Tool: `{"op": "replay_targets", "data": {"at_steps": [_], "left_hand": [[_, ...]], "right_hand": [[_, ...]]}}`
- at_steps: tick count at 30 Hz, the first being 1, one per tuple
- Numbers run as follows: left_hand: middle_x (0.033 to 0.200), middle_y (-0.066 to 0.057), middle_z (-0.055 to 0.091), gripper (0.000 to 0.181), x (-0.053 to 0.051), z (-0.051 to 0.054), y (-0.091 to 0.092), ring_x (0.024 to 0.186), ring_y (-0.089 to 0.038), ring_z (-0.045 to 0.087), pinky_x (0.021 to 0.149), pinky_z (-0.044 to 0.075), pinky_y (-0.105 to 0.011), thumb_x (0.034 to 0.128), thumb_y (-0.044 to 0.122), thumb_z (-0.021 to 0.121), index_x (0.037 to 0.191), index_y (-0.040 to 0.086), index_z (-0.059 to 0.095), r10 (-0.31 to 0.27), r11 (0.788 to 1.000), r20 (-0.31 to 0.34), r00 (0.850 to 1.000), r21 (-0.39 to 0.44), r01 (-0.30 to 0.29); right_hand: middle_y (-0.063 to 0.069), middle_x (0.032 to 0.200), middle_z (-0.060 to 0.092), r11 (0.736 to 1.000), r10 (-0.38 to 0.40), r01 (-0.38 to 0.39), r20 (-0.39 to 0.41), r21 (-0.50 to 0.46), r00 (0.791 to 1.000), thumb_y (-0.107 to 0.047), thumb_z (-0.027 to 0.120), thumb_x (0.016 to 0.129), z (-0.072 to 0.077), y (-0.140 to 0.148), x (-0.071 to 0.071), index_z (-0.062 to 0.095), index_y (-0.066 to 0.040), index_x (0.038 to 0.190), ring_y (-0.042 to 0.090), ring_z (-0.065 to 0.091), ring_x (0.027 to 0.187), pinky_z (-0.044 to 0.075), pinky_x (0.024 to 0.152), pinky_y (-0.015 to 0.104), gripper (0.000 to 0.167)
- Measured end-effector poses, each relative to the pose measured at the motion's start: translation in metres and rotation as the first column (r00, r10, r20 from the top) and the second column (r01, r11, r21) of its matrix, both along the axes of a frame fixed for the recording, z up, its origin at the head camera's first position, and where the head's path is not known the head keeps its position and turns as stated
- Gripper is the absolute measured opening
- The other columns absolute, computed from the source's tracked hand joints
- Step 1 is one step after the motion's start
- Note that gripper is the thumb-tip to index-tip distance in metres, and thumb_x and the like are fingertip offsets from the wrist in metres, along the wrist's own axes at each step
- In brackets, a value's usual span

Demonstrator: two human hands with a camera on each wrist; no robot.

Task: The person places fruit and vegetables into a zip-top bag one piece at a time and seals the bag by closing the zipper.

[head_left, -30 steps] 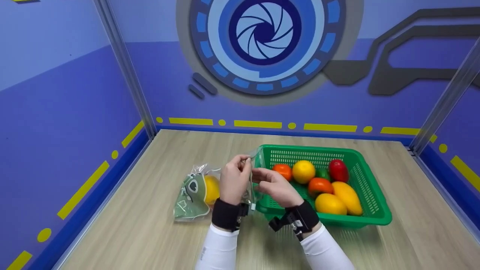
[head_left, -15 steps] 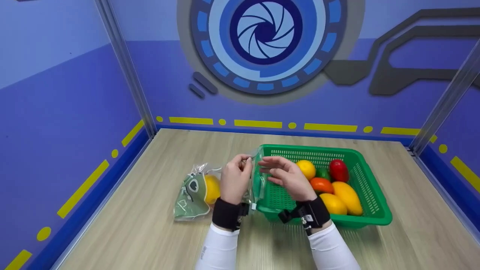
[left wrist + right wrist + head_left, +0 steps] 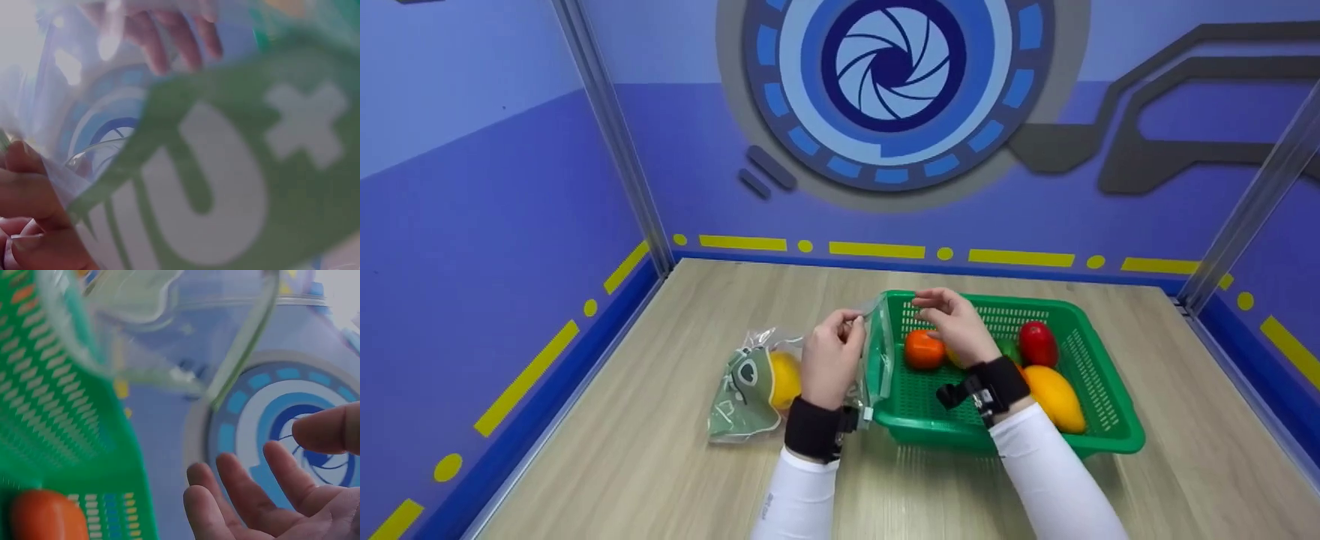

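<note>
My left hand (image 3: 832, 356) pinches the rim of a clear zip bag (image 3: 879, 352), whose mouth stands open toward the basket. A white slider (image 3: 868, 414) shows at the bag's lower corner. Left of the hand, clear plastic with a green cartoon print (image 3: 742, 397) lies on the table with a yellow fruit (image 3: 785, 379) inside; the left hand hides how it joins the rim. Green print with white lettering (image 3: 219, 180) fills much of the left wrist view. My right hand (image 3: 958, 326) is above the basket, fingers apart and holding nothing, as the right wrist view shows.
A green plastic basket (image 3: 1129, 431) stands to the right, its left rim beside the bag's mouth. It holds an orange-red persimmon (image 3: 924, 349), a mango (image 3: 1056, 397), a red fruit (image 3: 1038, 343) and others partly behind the right arm. Walls bound the table (image 3: 660, 465) at the back and sides.
My right hand has left the bag's rim and moved right and up over the basket. The left hand keeps its pinch in the same place, and the bag's mouth looks wider.
</note>
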State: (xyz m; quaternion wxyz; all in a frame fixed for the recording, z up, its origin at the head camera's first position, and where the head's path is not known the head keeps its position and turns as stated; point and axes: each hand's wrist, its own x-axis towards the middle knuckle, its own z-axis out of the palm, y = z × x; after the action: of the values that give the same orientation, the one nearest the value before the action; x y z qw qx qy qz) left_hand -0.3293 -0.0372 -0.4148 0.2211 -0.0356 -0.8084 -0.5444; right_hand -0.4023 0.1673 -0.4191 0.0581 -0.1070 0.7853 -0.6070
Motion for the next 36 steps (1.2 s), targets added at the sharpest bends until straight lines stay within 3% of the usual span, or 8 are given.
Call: {"op": "replay_targets", "data": {"at_steps": [3, 6, 9, 12, 15, 21, 28, 36], "left_hand": [[0.07, -0.001, 0.054, 0.018, 0.0, 0.0, -0.001, 0.062, -0.012, 0.049, 0.058, 0.045, -0.02, 0.1018, 0.015, 0.061, 0.108, 0.004, 0.075, -0.002, 1.0, -0.001, 1.0, 0.001, 0.002], [0.07, 0.0, 0.053, 0.018, 0.001, 0.001, -0.002, 0.062, -0.012, 0.048, 0.058, 0.043, -0.02, 0.1018, 0.014, 0.062, 0.108, 0.004, 0.075, 0.003, 1.0, -0.007, 1.0, -0.003, -0.003], [0.07, 0.0, 0.053, 0.017, 0.001, 0.0, -0.002, 0.062, -0.012, 0.048, 0.058, 0.043, -0.019, 0.1016, 0.014, 0.062, 0.108, 0.004, 0.075, 0.006, 1.0, -0.003, 1.0, -0.005, -0.006], [0.071, -0.001, 0.054, 0.017, 0.002, 0.0, -0.001, 0.062, -0.013, 0.049, 0.058, 0.043, -0.02, 0.1015, 0.014, 0.062, 0.108, 0.004, 0.075, 0.007, 1.0, 0.003, 1.0, -0.004, -0.007], [0.071, -0.001, 0.054, 0.018, 0.002, 0.001, -0.001, 0.062, -0.013, 0.049, 0.058, 0.044, -0.02, 0.1017, 0.014, 0.062, 0.108, 0.004, 0.075, 0.003, 1.0, 0.008, 1.0, 0.002, -0.003], [0.071, -0.001, 0.054, 0.018, 0.001, 0.002, -0.001, 0.064, -0.014, 0.05, 0.06, 0.046, -0.02, 0.1023, 0.014, 0.061, 0.109, 0.005, 0.075, -0.006, 1.0, 0.022, 1.0, 0.013, 0.006], [0.071, -0.001, 0.053, 0.018, 0.0, 0.001, -0.001, 0.063, -0.014, 0.05, 0.06, 0.045, -0.021, 0.1025, 0.014, 0.061, 0.109, 0.004, 0.075, -0.015, 1.0, 0.03, 0.999, 0.02, 0.014], [0.069, 0.0, 0.052, 0.018, 0.0, 0.001, -0.001, 0.061, -0.012, 0.049, 0.057, 0.043, -0.02, 0.1015, 0.014, 0.062, 0.108, 0.004, 0.075, 0.002, 1.0, -0.001, 1.0, 0.0, -0.002]], "right_hand": [[0.026, 0.153, 0.045, 0.977, -0.026, 0.036, -0.047, 0.212, 0.999, -0.014, 0.049, 0.105, -0.005, -0.001, -0.013, 0.042, 0.0, 0.15, 0.043, 0.044, 0.141, 0.04, 0.114, 0.056, 0.048], [0.029, 0.154, 0.041, 0.889, -0.01, 0.057, -0.106, 0.454, 0.994, -0.02, 0.055, 0.104, -0.013, -0.002, -0.022, 0.039, 0.0, 0.152, 0.048, 0.036, 0.146, 0.035, 0.118, 0.06, 0.055], [0.032, 0.152, 0.04, 0.79, 0.047, 0.04, -0.126, 0.611, 0.991, -0.027, 0.062, 0.101, -0.023, -0.001, -0.028, 0.038, 0.001, 0.152, 0.053, 0.033, 0.146, 0.033, 0.118, 0.063, 0.063], [0.034, 0.151, 0.04, 0.744, 0.102, -0.004, -0.108, 0.668, 0.989, -0.031, 0.067, 0.099, -0.033, 0.0, -0.031, 0.038, 0.0, 0.153, 0.054, 0.035, 0.144, 0.035, 0.116, 0.063, 0.069], [0.036, 0.153, 0.037, 0.729, 0.15, -0.054, -0.082, 0.683, 0.985, -0.031, 0.069, 0.098, -0.041, 0.0, -0.034, 0.036, -0.005, 0.156, 0.053, 0.041, 0.141, 0.04, 0.113, 0.063, 0.073], [0.038, 0.16, 0.027, 0.703, 0.19, -0.12, -0.023, 0.701, 0.981, -0.034, 0.072, 0.096, -0.046, 0.001, -0.035, 0.032, -0.013, 0.161, 0.056, 0.033, 0.146, 0.036, 0.113, 0.069, 0.079], [0.032, 0.148, 0.045, 0.638, 0.216, -0.127, -0.018, 0.759, 0.976, -0.036, 0.076, 0.092, -0.051, 0.001, -0.035, 0.043, -0.01, 0.154, 0.048, 0.049, 0.131, 0.045, 0.107, 0.061, 0.075], [0.022, 0.141, 0.058, 0.621, 0.281, -0.24, 0.075, 0.746, 0.957, -0.026, 0.081, 0.089, -0.054, -0.004, -0.033, 0.045, -0.008, 0.153, 0.032, 0.059, 0.113, 0.049, 0.104, 0.052, 0.075]]}}
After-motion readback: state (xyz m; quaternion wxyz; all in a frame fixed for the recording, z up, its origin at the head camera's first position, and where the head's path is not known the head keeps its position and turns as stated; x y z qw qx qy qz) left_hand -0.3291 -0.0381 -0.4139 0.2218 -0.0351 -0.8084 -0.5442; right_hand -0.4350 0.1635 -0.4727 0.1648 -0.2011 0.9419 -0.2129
